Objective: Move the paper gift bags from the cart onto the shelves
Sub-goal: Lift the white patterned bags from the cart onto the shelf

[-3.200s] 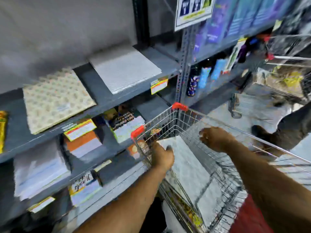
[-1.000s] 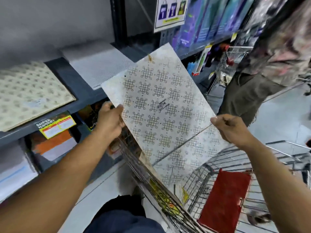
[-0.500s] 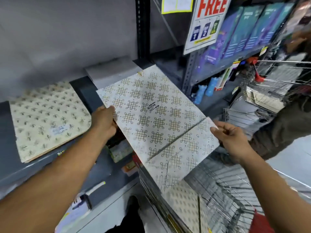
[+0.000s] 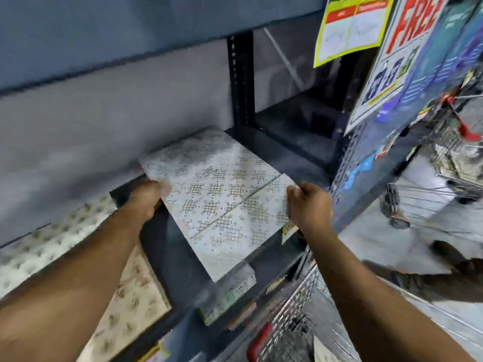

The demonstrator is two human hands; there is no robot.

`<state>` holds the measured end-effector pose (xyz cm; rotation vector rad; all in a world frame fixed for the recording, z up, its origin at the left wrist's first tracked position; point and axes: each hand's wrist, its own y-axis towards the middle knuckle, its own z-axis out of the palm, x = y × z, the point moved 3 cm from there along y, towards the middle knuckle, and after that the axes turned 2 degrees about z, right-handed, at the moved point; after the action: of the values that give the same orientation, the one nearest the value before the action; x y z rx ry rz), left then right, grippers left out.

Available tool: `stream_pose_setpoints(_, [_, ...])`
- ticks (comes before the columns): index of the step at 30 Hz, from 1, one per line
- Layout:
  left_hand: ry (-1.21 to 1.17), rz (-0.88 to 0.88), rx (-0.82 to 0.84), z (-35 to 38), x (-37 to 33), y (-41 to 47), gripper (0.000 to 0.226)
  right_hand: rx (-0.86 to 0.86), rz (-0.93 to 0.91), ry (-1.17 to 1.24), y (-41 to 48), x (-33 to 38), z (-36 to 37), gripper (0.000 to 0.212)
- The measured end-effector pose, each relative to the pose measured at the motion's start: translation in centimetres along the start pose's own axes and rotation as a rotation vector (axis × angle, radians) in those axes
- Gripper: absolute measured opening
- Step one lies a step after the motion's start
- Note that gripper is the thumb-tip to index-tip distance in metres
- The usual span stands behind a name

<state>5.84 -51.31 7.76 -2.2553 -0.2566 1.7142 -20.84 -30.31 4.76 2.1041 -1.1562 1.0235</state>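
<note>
The one word that reads clearly is "FREE", in large red capitals on the white promotional sign (image 4: 392, 61) hanging at the shelf upright. The yellow-bordered notice (image 4: 350, 27) beside it carries print too blurred to read.

A single head-worn wide-angle view looks forward and steeply down from above the person's forearms, close to the dark grey metal shelf (image 4: 177, 257). The black perforated steel upright (image 4: 241, 79) stands at upper centre; straight lines curve toward the frame edges. Left of the upright lies the shelf's back wall; right of it, an aisle floor. No second view is provided.
</note>
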Motion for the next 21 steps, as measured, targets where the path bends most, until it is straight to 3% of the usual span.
stream_pose_setpoints(3, [0.085, 0.032, -0.049, 0.4, -0.2, 2.0, 0.015, -0.005, -0.062, -0.089, 1.8, 0.3, 1.9, 0.034])
stream_pose_setpoints(6, [0.14, 0.045, -0.16, -0.5, -0.1, 4.2, 0.039, 0.006, -0.072, -0.103, 2.3, 0.7, 2.9, 0.037])
stream_pose_setpoints(14, [0.2, 0.045, -0.221, -0.2, -0.2, 4.3, 0.023, 0.086, -0.061, -0.115, 2.5, 0.2, 3.2, 0.045])
stream_pose_setpoints(17, [0.213, 0.034, -0.227, -0.7, -0.4, 3.1, 0.04, 0.105, -0.112, -0.126, 2.0, 0.3, 1.4, 0.042])
stream_pose_setpoints(19, [0.407, 0.099, -0.283, -0.7, -0.9, 1.2, 0.05, 0.079, -0.173, -0.06, 1.3, 0.5, -0.9, 0.041])
stream_pose_setpoints(21, [0.564, 0.338, -0.418, 0.3, -1.1, -4.0, 0.05, 0.073, -0.231, 0.028, -0.2, -0.4, -4.3, 0.043])
